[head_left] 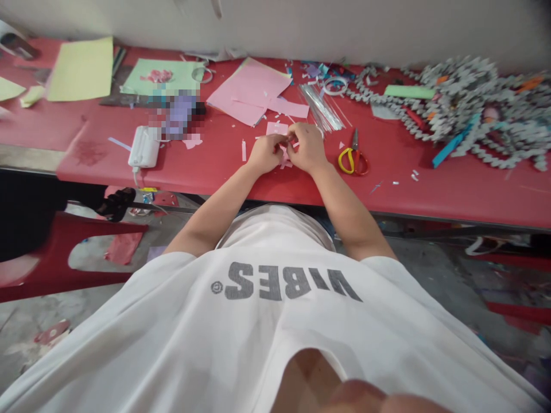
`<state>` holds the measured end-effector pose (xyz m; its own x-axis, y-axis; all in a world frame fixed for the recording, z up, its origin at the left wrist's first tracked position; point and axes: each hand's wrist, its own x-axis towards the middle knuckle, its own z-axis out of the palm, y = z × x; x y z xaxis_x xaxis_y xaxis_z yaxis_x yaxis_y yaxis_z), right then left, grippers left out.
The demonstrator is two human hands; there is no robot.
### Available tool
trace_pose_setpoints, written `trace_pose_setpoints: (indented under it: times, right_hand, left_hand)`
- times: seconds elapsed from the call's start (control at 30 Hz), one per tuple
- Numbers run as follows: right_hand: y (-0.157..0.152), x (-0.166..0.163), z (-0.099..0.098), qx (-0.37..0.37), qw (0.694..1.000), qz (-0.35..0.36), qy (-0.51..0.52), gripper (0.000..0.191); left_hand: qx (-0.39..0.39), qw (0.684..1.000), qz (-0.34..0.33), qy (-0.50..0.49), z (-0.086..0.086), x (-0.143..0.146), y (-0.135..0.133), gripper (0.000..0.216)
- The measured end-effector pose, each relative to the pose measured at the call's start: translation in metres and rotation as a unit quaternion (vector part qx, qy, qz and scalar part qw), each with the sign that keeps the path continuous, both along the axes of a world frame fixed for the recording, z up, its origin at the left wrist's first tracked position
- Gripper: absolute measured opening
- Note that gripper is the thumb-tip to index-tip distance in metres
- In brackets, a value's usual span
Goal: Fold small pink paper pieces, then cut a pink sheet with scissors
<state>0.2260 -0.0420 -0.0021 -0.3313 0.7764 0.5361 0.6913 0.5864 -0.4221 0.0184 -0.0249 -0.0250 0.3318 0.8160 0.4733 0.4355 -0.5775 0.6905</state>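
Over the red table, my left hand (pixel 267 154) and my right hand (pixel 307 146) meet with fingers closed in a pinch. What their fingertips grip is too small and hidden to make out. Small pink paper pieces (pixel 284 163) show just between and below the fingers. Beyond the hands lies a pink paper piece (pixel 275 127), and a narrow pink strip (pixel 244 150) is left of my left hand. Scissors (pixel 353 155) with one yellow and one red handle rest right of my right hand, blades pointing away.
Pink sheets (pixel 247 86), a bundle of clear thin strips (pixel 321 106) and a tape roll (pixel 336 86) lie behind. A grey scalloped garland heap (pixel 460 103) fills the right. On the left are a white power bank (pixel 144 147) with a cable and a yellow sheet (pixel 81 69).
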Motion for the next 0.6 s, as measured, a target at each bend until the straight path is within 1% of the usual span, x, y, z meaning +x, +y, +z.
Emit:
trace_pose_setpoints:
  times: [0.07,0.2,0.27,0.37,0.5,0.6]
  right_hand:
    - [-0.001,-0.001,0.001,-0.006,1.0,-0.001,0.003,0.021]
    - [0.001,-0.001,-0.002,-0.005,1.0,0.001,0.008,0.019]
    - [0.004,0.001,-0.006,0.006,1.0,0.003,0.01,0.017]
    - [0.009,0.002,-0.012,0.035,0.999,0.006,0.018,0.014]
    - [0.016,0.003,-0.019,0.071,0.997,0.005,0.036,0.01]
    - [0.017,0.003,-0.022,0.081,0.995,0.004,0.053,0.009]
  left_hand:
    - [0.01,1.0,0.007,0.019,0.0,0.0,-0.001,0.064]
    - [0.004,1.0,0.01,0.01,-0.004,0.001,0.003,0.069]
    - [-0.011,1.0,0.011,0.003,-0.004,0.002,0.003,0.069]
    - [-0.025,1.0,0.013,-0.004,0.0,0.002,-0.001,0.065]
    - [-0.025,1.0,0.007,-0.017,0.006,0.002,-0.005,0.063]
    - [-0.02,0.999,-0.004,-0.031,0.004,0.003,-0.004,0.062]
